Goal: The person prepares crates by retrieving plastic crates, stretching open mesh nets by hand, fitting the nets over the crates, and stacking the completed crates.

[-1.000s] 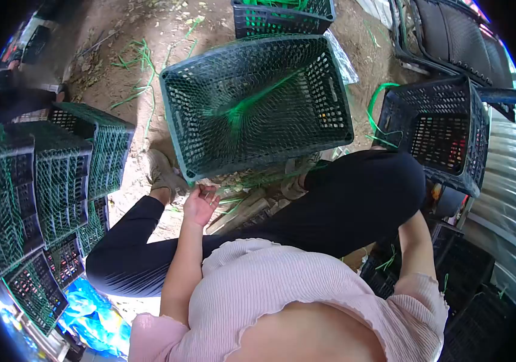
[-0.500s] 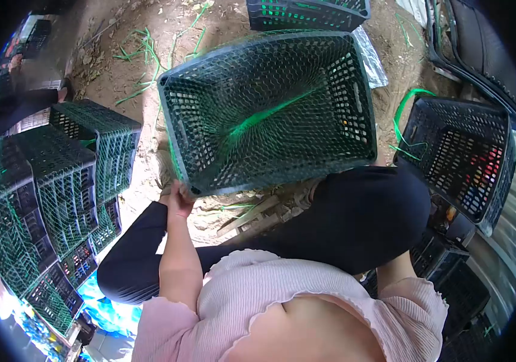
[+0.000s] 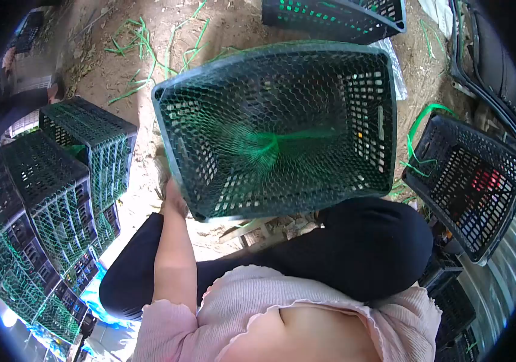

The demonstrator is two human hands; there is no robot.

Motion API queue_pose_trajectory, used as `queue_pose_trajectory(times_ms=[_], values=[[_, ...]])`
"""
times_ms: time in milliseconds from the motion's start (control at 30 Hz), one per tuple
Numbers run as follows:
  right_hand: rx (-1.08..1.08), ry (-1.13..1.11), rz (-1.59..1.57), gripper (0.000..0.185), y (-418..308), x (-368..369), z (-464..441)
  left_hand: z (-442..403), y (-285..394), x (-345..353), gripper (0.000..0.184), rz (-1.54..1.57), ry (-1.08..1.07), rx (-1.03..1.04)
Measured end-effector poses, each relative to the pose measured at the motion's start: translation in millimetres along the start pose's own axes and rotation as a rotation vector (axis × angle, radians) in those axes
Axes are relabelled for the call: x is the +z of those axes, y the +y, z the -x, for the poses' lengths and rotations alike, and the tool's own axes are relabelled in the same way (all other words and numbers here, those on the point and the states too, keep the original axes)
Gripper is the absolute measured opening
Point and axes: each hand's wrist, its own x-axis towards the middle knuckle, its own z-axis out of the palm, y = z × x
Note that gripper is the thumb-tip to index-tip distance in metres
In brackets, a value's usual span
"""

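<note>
A large black plastic crate (image 3: pixel 363 181) with slotted walls is in front of my knees, its open side facing me. Green netting (image 3: pixel 264 148) stretches over the opening and gathers into a bright bunch near the middle. My left hand (image 3: pixel 174 199) is against the crate's lower left side, its fingers hidden behind the wall. My right hand is out of sight, with that forearm hidden below my right knee.
Netted black crates (image 3: pixel 59 181) stand stacked on the left. Another crate (image 3: pixel 475 175) is at the right, with green strapping (image 3: pixel 417 130) beside it. One more crate (image 3: pixel 330 21) stands beyond. Green strips (image 3: pixel 146 54) litter the dirt ground. A person's leg (image 3: pixel 13 108) shows at far left.
The crate appears larger and lower in view. The netting's bright bunch has changed from a long slanting line to a more compact gather. My left hand has slid further behind the crate's side.
</note>
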Motion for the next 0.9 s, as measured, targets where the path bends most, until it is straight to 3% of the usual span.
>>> queue_pose_trajectory(times_ms=[167, 300, 367, 467, 567, 600, 633, 733, 900], values=[[-0.167, -0.050, 0.034, 0.040, -96.7, 0.2, -76.9, -46.7, 70.9, 41.2, 0.062, -0.187, 0.048, -0.043], [-0.288, -0.027, 0.070, 0.041, -153.1, -10.7, -149.6, -28.3, 148.5, 115.4, 0.072, -0.266, -0.057, -0.042], [-0.412, 0.023, 0.164, 0.041, -156.2, -20.1, -192.4, -35.6, 169.8, 120.0, 0.059, -0.343, -0.142, -0.034], [-0.675, 0.137, 0.399, 0.037, -156.1, -24.2, -222.3, -54.3, 173.9, 101.6, 0.039, -0.539, -0.094, 0.000], [-0.416, 0.044, 0.105, 0.033, -177.4, -28.5, -234.4, -73.8, 189.8, 91.4, 0.025, -0.451, -0.126, 0.178], [-0.421, 0.128, 0.215, 0.033, -176.1, -28.2, -232.2, -107.0, 194.3, 66.3, 0.025, -0.405, -0.302, 0.281], [-0.417, 0.213, 0.325, 0.033, -174.1, -29.0, -231.0, -108.0, 189.5, 83.7, 0.027, -0.407, -0.096, 0.321], [-0.406, 0.503, 0.501, 0.034, -123.8, -24.8, -174.9, -107.8, 158.2, 97.3, 0.027, -0.559, 0.095, 0.222], [-0.181, 0.446, -0.017, 0.035, -55.3, -16.9, -134.4, -76.6, 119.9, 106.6, 0.027, -0.655, -0.012, 0.167]])
